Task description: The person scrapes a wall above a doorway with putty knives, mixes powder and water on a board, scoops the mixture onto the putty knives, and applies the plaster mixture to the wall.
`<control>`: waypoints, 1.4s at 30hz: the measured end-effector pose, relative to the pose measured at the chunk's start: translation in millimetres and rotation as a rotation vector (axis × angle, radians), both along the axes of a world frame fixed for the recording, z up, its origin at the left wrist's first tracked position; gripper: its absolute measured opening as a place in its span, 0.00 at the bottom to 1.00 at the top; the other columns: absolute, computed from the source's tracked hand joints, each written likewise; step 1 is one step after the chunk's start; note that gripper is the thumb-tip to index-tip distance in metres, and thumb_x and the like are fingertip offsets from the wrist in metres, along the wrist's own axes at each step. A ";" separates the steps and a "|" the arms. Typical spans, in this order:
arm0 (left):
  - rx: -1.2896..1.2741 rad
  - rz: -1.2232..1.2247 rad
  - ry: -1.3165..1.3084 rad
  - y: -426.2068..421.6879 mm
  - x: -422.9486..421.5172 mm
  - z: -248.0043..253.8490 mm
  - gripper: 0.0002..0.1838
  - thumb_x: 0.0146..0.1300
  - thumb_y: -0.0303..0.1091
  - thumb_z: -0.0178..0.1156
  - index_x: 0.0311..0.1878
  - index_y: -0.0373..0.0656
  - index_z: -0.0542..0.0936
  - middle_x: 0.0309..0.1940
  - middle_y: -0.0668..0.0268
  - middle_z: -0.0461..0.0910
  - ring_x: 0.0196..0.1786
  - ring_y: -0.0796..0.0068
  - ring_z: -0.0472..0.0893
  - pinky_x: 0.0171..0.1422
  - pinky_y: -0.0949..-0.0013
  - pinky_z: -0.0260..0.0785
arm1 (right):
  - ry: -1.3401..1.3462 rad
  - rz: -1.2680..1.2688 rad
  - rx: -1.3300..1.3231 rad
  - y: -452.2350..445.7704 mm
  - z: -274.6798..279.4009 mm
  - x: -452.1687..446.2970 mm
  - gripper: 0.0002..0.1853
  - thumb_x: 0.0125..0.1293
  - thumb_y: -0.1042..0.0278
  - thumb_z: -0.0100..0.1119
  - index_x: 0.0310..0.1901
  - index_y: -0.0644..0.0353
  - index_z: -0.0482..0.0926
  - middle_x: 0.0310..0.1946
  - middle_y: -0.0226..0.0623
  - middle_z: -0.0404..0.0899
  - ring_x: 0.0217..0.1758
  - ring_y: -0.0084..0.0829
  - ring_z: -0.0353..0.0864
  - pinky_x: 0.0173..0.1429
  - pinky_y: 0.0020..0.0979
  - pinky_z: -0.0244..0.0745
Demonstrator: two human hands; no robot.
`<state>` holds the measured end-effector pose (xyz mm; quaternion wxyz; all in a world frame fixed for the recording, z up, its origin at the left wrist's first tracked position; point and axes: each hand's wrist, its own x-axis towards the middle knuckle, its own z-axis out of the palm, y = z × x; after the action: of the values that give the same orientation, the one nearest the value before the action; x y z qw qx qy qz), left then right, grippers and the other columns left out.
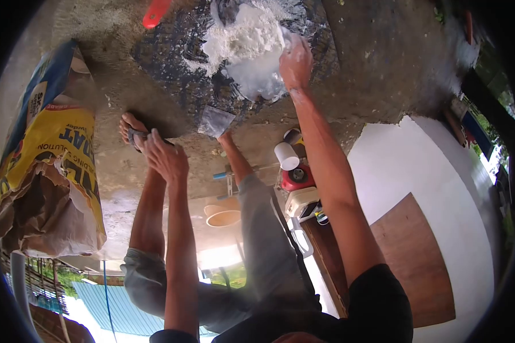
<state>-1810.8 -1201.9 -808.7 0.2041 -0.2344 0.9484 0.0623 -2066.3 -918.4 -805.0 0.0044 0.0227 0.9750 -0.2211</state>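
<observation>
My right hand [296, 60], dusted white, reaches into a heap of white powder [240, 37] at the top of the view. Its fingers are curled at the heap's edge; what they hold, if anything, is hidden. Milky liquid [254, 80] wets the near side of the heap. The heap lies on a dark, stained board [171, 54] on the ground. My left hand [165, 157] hangs with loose, spread fingers before my sandaled foot [133, 128], holding nothing. A square metal blade [216, 121] lies at the board's near edge, by my other foot.
A torn yellow and blue paper bag [51, 137] stands at the left. A red object [155, 12] is at the top. At centre right are a white cup [286, 155] and a red container [297, 178]. Behind my legs sits a tan basin [223, 217]. A white wall [435, 177] stands right.
</observation>
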 end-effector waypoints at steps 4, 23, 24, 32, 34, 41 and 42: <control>0.451 0.419 -0.138 70.9 26.5 -27.2 0.43 0.59 0.40 0.69 0.73 0.38 0.59 0.67 0.45 0.66 0.71 0.43 0.63 0.73 0.47 0.55 | 0.028 0.306 0.032 16.8 -1.3 -0.3 0.13 0.62 0.80 0.52 0.47 0.62 0.78 0.44 0.48 0.80 0.51 0.53 0.79 0.52 0.51 0.75; 0.974 0.815 0.182 51.7 15.0 4.5 0.16 0.67 0.36 0.67 0.50 0.34 0.77 0.38 0.59 0.83 0.34 0.75 0.81 0.35 0.69 0.75 | 0.077 0.635 0.160 16.8 5.3 1.7 0.12 0.62 0.80 0.54 0.46 0.60 0.80 0.43 0.40 0.80 0.46 0.46 0.80 0.50 0.45 0.79; 0.962 0.784 0.204 42.9 10.0 12.5 0.16 0.67 0.37 0.67 0.49 0.34 0.77 0.37 0.60 0.84 0.33 0.77 0.80 0.33 0.71 0.74 | 0.054 0.580 0.156 17.8 16.7 -4.9 0.12 0.62 0.80 0.54 0.46 0.60 0.80 0.43 0.40 0.80 0.46 0.46 0.80 0.50 0.45 0.79; 0.884 0.645 0.163 -17.7 -13.7 26.3 0.12 0.70 0.37 0.64 0.41 0.39 0.74 0.29 0.70 0.77 0.27 0.84 0.72 0.30 0.73 0.65 | -0.064 0.271 0.035 10.8 -7.8 17.4 0.14 0.64 0.76 0.55 0.51 0.63 0.80 0.49 0.49 0.80 0.54 0.52 0.79 0.56 0.49 0.77; 1.001 0.705 0.221 -23.5 -21.0 30.9 0.12 0.70 0.37 0.64 0.41 0.40 0.73 0.27 0.72 0.75 0.26 0.84 0.70 0.29 0.74 0.63 | -0.049 0.212 0.064 22.3 -3.8 3.7 0.15 0.64 0.75 0.56 0.53 0.63 0.80 0.51 0.51 0.80 0.54 0.53 0.79 0.56 0.49 0.76; 1.000 0.668 0.113 -5.8 -24.0 42.3 0.13 0.69 0.36 0.65 0.39 0.39 0.71 0.26 0.71 0.74 0.26 0.85 0.70 0.29 0.74 0.64 | -0.101 -0.164 0.011 66.2 9.1 15.4 0.11 0.65 0.72 0.56 0.45 0.69 0.79 0.42 0.56 0.82 0.48 0.60 0.80 0.53 0.49 0.73; 1.017 0.683 0.103 -1.0 -22.6 43.1 0.13 0.69 0.35 0.65 0.41 0.38 0.72 0.27 0.70 0.74 0.26 0.85 0.70 0.29 0.75 0.64 | -0.164 -0.235 0.031 66.3 10.7 13.5 0.11 0.65 0.71 0.57 0.45 0.69 0.79 0.42 0.57 0.82 0.48 0.61 0.80 0.53 0.49 0.73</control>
<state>-1833.5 -1202.9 -765.6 0.2127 -0.3952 0.6798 0.5800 -2052.8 -852.1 -794.3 0.0576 0.1550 0.9653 -0.2022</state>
